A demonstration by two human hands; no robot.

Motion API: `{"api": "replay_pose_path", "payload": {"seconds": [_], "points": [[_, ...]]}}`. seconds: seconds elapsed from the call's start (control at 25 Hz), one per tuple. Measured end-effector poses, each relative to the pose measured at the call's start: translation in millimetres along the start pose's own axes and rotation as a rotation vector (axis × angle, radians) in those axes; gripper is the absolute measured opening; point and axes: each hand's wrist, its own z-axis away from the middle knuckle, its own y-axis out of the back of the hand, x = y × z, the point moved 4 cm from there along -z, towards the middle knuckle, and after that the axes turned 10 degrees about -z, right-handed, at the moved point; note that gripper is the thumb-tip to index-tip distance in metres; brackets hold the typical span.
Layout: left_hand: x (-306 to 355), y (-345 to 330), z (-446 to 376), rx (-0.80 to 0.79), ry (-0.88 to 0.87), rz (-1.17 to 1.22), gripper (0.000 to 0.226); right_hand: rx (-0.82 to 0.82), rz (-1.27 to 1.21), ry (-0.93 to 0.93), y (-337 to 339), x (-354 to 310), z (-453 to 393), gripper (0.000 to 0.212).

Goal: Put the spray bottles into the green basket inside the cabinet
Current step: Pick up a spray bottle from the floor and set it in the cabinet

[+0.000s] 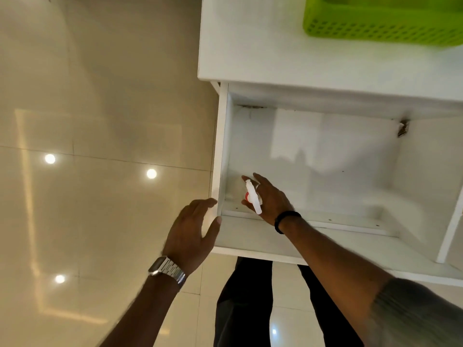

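1. I am looking down at a glossy cream tiled floor (100, 121) filling the left half of the view.
2. Three round ceiling lights are reflecting in the tiles (151, 173), along with a pale rectangular glow.
3. A white cabinet (275, 58) is taking up the right side, its open compartment (325, 159) showing a bare white interior.
4. A dark chipped spot (402, 128) is showing at the compartment's back right corner.
5. Soft shadows are lying across the inner back panel.
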Motion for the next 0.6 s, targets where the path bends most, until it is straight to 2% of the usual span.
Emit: {"api": "replay_pose_path", "payload": {"seconds": [0.2, 0.4, 0.52, 0.6], "points": [[23.7, -13.4, -15.1, 0.08, 0.04, 0.09, 0.032, -0.061, 0.16, 0.019, -25.5, 9.4, -12.1, 0.074], [22.0, -26.8, -12.1, 0.072, 0.042, 0.081, 0.032, -0.078, 0.161, -0.001, -38.9, 16.1, -17.4, 0.071], [18.4, -27.1, -6.3, 0.066, 0.055, 0.073, 0.038, -0.11, 0.19, -0.005, -39.6, 8.6, -13.5, 0.077], [16.9, -23.4, -3.2, 0.068, 0.057, 0.054, 0.051, -0.093, 0.244, -0.037, -30.5, 4.7, -2.8, 0.086]]}}
